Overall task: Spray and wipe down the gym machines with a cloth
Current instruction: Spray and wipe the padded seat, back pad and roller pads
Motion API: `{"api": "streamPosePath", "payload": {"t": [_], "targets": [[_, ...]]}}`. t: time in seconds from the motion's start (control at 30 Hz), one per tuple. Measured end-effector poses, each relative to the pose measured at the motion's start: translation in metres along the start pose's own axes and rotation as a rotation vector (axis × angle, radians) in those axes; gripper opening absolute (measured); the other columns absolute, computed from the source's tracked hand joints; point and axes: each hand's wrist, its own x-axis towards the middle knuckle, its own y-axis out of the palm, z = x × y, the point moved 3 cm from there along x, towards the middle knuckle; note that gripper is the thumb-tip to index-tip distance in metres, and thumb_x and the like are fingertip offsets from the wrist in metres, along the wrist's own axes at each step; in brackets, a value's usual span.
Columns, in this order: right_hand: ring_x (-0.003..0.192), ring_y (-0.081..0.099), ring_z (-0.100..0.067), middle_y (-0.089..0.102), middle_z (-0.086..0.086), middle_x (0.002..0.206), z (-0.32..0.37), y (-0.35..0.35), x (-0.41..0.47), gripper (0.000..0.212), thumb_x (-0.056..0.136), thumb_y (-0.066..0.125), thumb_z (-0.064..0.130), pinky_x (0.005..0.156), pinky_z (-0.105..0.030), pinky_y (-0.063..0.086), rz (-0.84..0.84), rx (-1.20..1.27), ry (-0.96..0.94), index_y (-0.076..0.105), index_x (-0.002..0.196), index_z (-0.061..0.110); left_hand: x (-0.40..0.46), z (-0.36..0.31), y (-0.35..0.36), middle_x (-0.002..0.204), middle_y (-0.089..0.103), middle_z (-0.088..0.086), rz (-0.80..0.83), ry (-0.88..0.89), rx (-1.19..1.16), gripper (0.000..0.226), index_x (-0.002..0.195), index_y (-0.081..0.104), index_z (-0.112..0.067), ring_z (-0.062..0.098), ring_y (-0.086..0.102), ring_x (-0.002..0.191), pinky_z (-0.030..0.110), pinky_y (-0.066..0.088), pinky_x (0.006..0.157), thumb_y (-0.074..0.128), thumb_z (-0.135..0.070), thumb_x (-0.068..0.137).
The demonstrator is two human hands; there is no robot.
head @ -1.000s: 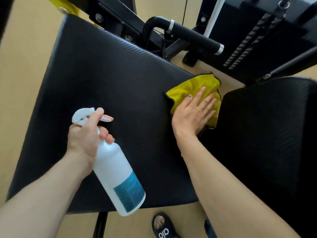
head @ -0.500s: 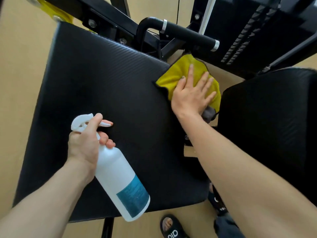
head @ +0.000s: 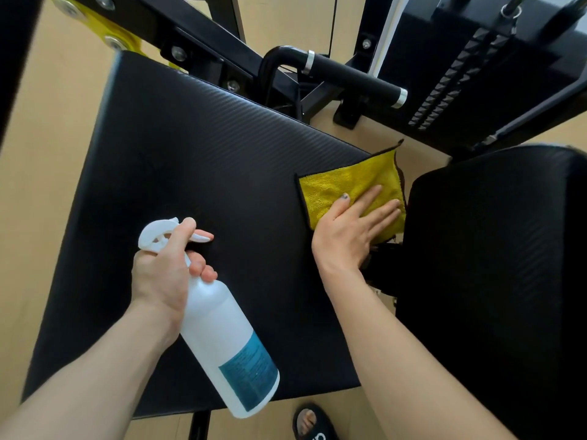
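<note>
Head view, looking down. The large black seat pad [head: 203, 192] fills the centre of the frame; its ribbed vinyl skin looks firm and somewhat slick, so a cloth should glide across it under flat pressure rather than a pinch. A second black pad [head: 495, 249] lies at 3 o'clock, cut off by the right edge, and the gap between the two pads is too dark to read. Black machine frame [head: 197, 36], a padded handle bar [head: 355, 79] and a weight stack [head: 451, 81] run across 12 to 2 o'clock, all partly out of frame. The white spray bottle [head: 225, 338], at 6 to 7 o'clock, seems light plastic; its fill level cannot be told, and its label print is illegible. The left hand [head: 165, 268] wraps the bottle neck, forefinger laid over the trigger head. The yellow microfibre cloth [head: 346, 185], soft and limp, sits on the seat pad's right edge at about 2 o'clock, its far corner overhanging; it is best handled by a spread palm. The right hand [head: 349, 230] presses it with fingers straight and slightly apart, covering the cloth's near part. A sandalled foot [head: 309, 422] shows at the bottom edge.
</note>
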Motion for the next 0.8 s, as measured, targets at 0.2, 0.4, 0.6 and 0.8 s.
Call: {"api": "streamPosePath", "payload": {"t": [0.2,0.4,0.6,0.8], "targets": [[0.151,-0.021,-0.034,-0.022,-0.019,0.164,0.008,-0.008,0.019,0.068,0.104,0.01,0.052,0.117,-0.065,0.001,0.037,-0.135,0.048,-0.014,0.159,0.021,0.001,0.001,0.0,0.05,0.041,0.001,-0.004,-0.017,-0.005,0.037,0.067,0.075,-0.021,0.017,0.048,0.044,0.041,0.048,0.069,0.064,-0.039,0.097],[0.152,-0.016,-0.037,-0.016,-0.024,0.164,0.006,-0.01,0.019,0.07,0.104,0.009,0.055,0.123,-0.054,-0.008,0.014,-0.211,0.01,-0.01,0.16,0.019,0.0,0.002,-0.001,0.05,0.042,0.001,-0.007,-0.01,0.003,0.035,0.071,0.075,-0.019,0.017,0.049,0.046,0.041,0.05,0.069,0.064,-0.04,0.097],[0.152,-0.012,-0.041,-0.008,-0.027,0.164,0.056,-0.01,0.063,0.075,0.103,0.015,0.055,0.12,-0.06,-0.008,0.027,-0.193,0.142,-0.001,0.16,0.01,0.003,0.004,-0.002,0.049,0.044,0.0,-0.002,0.003,0.011,0.033,0.077,0.074,-0.016,0.016,0.051,0.045,0.041,0.051,0.07,0.063,-0.039,0.098],[0.153,-0.011,-0.035,-0.007,-0.023,0.165,0.107,0.023,-0.007,0.072,0.104,0.014,0.049,0.123,-0.056,-0.003,0.05,-0.261,-0.504,-0.001,0.159,0.005,0.004,0.003,-0.001,0.047,0.039,0.001,-0.007,0.018,-0.012,0.034,0.084,0.074,-0.006,0.017,0.047,0.042,0.039,0.047,0.066,0.065,-0.037,0.097]]}}
